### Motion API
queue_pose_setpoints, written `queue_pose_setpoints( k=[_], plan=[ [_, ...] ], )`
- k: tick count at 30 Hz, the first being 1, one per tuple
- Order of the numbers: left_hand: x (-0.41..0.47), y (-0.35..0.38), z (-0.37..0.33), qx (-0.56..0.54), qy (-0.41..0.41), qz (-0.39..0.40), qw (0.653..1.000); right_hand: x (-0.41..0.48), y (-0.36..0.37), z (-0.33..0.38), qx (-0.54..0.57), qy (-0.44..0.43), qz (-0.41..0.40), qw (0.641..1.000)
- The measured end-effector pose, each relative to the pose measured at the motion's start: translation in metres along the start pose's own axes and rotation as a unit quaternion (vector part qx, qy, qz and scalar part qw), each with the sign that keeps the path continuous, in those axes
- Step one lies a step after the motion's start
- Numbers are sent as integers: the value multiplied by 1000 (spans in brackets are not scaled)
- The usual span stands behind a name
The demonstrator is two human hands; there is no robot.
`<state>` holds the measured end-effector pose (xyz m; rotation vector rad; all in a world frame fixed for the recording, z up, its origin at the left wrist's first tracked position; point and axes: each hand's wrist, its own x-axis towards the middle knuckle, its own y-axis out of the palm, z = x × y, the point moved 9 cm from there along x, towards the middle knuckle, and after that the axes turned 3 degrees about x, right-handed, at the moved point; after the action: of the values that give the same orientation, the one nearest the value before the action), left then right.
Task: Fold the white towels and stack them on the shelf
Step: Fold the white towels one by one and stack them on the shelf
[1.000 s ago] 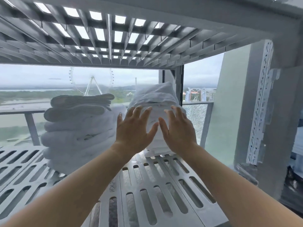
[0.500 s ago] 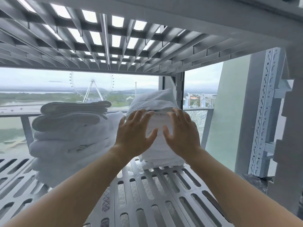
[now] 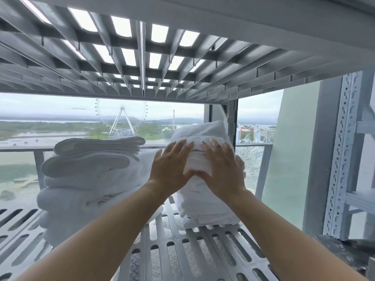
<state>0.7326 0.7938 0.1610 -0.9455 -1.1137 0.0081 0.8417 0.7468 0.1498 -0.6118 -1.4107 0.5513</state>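
Two stacks of folded white towels stand on the slotted grey shelf point(image 3: 194, 252). The right stack point(image 3: 205, 205) is narrow and tall, at the shelf's back right. My left hand point(image 3: 170, 169) and my right hand point(image 3: 222, 169) lie flat against its front, side by side, fingers spread and pointing up, palms pressing on the upper towels. Neither hand grips anything. The hands hide the middle of that stack. The left stack point(image 3: 91, 179) is wider and rounder, with its folds facing me, and touches the right stack's lower left side.
The slatted underside of the shelf above point(image 3: 142, 63) hangs close over the stacks. A perforated metal upright point(image 3: 343, 159) stands at the right. Behind the shelf is a window with a railing point(image 3: 24, 148) and cracked glass point(image 3: 251, 165) at the right.
Both hands have moved forward from in front of the right stack until their palms rest on it. The view has come closer to the shelf.
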Motion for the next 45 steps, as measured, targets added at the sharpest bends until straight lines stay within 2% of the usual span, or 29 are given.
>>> queue_pose_setpoints(
  k=[21, 28, 35, 38, 45],
  plan=[
    [8, -27, -5, -48, 29, -56, 997, 8, -37, -8, 115, -53, -90, 988],
    [-2, -16, 11, -51, -11, -8, 999, 4, -22, -13, 118, -33, -24, 992],
    [-28, -9, 27, -34, -56, 17, 998, 6, -22, 2, 71, -19, -51, 996],
    [-38, -9, 33, -26, -65, 25, 997, 10, -14, 9, 45, -18, -18, 999],
    [-48, -10, 28, -11, -47, 24, 999, 18, -23, -4, 153, 23, -51, 987]
  ],
)
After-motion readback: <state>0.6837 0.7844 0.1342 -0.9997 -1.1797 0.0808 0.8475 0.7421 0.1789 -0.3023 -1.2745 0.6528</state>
